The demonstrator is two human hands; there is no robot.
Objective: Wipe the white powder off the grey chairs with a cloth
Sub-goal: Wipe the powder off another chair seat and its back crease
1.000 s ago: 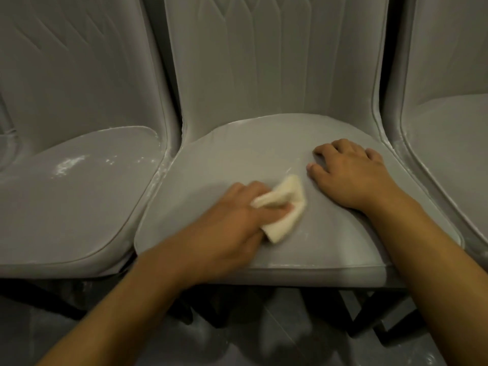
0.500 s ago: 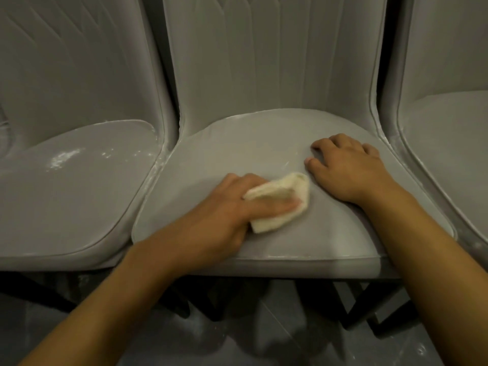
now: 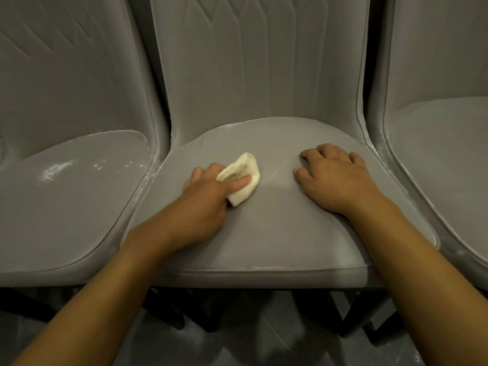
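Observation:
Three grey chairs stand side by side. My left hand grips a folded cream cloth and presses it on the seat of the middle chair, left of centre. My right hand rests on the same seat to the right, fingers bent against the surface. Faint white streaks lie between the cloth and my right hand. White powder is smeared on the left chair's seat and along its seams. The right chair shows pale dust along its rim.
Dark chair legs and a dark grey floor lie below the seats. The chair backs rise close together with narrow dark gaps between them.
My left hand has slid the cloth leftward and farther back on the middle seat, away from my right hand. The right hand has stayed in place.

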